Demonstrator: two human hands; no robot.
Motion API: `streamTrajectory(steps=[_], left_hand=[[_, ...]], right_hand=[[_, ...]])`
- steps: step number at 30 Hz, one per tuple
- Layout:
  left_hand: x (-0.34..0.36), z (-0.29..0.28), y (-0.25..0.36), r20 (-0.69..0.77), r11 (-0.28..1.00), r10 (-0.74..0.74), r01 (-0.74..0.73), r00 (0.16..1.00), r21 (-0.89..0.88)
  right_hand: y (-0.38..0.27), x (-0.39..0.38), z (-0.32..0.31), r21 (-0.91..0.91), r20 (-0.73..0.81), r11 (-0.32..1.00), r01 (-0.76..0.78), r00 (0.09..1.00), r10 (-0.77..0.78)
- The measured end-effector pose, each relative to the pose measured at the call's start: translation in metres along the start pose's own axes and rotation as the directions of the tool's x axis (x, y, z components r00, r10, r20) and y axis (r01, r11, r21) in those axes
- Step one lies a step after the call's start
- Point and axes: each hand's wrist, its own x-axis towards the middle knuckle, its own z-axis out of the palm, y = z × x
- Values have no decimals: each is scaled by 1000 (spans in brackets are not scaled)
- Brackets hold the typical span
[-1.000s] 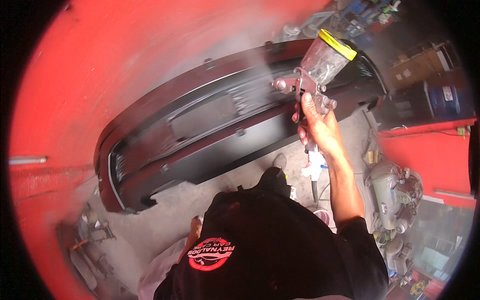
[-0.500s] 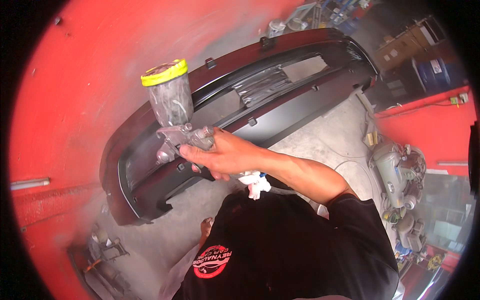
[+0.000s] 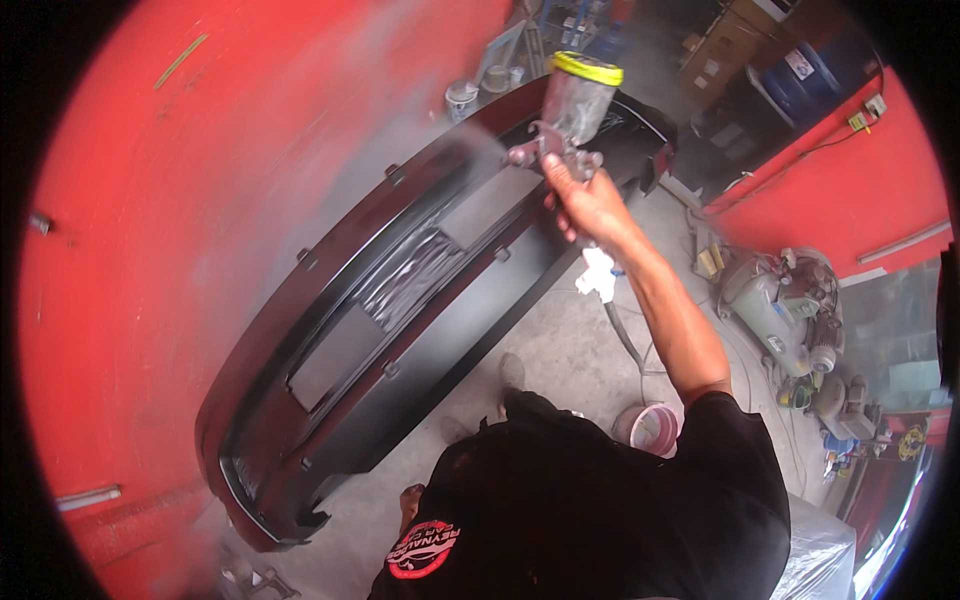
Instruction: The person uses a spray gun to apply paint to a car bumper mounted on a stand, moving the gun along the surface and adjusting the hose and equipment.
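My right hand grips a spray gun with a scuffed cup ringed in yellow at the top, over the far end of a dark car bumper. Pale mist hangs before the nozzle. Black wrapping covers part of the bumper between two openings. White cloth is wrapped below the gun's handle, where a hose hangs down. My left hand is low beside my body, small and partly hidden; its fingers are unclear.
Red walls stand left and right. A compressor and a pink bucket are on the right, on the concrete floor. Cardboard boxes, a blue drum and white pails stand at the back.
Since half a second ago my right hand has swung the gun from centre-left to the bumper's far right end, where mist shows again. The view has turned, so the bumper lies more diagonally.
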Motion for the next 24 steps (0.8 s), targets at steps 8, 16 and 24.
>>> streamTrajectory(steps=[8, 16, 24], left_hand=[[14, 25, 16, 79, 916, 273, -234, 959, -326], [-38, -9, 46, 57, 797, 91, -107, 994, 595], [-37, -63, -10, -314, 972, -233, 223, 920, -67]], right_hand=[[33, 85, -141, -10, -488, 1000, -1, 873, -4], [23, 30, -109, -119, -396, 980, 162, 897, -197], [-17, -119, 111, 46, -40, 998, 41, 998, -39]])
